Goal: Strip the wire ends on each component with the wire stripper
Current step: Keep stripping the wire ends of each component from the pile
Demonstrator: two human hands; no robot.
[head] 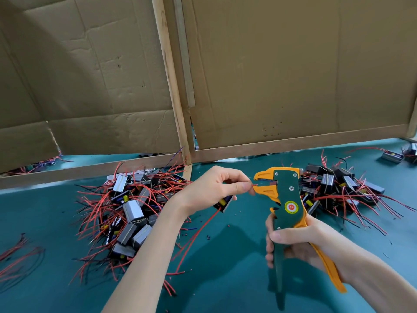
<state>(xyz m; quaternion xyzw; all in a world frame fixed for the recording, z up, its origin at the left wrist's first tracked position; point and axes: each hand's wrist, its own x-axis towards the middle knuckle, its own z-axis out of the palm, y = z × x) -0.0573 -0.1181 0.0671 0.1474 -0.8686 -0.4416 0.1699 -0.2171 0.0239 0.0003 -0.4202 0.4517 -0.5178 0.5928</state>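
Teal work mat (pixel 225 256) beneath everything, cardboard panels (pixel 270 75) on a wooden frame (pixel 171 86) standing behind. Wire stripper (pixel 286 199) right of the mat's middle, raised off it, green body upright, yellow jaws parted and pointing left. Clamped round its two handles from below: right hand (pixel 293 240), fingers curled over the green handle, yellow handle running back along the palm and out past the wrist. In the mouth of the stripper's jaws: tip of a red wire (pixel 254 184).

Just left of the stripper, left hand (pixel 216 184), thumb and forefinger pinched together on that wire close to the jaws, other fingers curled. Under that hand, left of and slightly below the stripper's head, a small black component (pixel 224 203) with yellow and blue parts showing, partly hidden by the fingers. Trailing from it down to the mat, a second red lead.

Farther left of the stripper, a heap of components (pixel 133 213): silver-and-black blocks tangled in red and black leads. Right of and behind the stripper, a second heap (pixel 338 186) of the same. Well to the stripper's right, near the frame, a few more blocks (pixel 392 155). Far left of the stripper, loose red and black wires (pixel 18 258). Below and left of the stripper's jaws, small specks (pixel 208 237) scattered on the mat.
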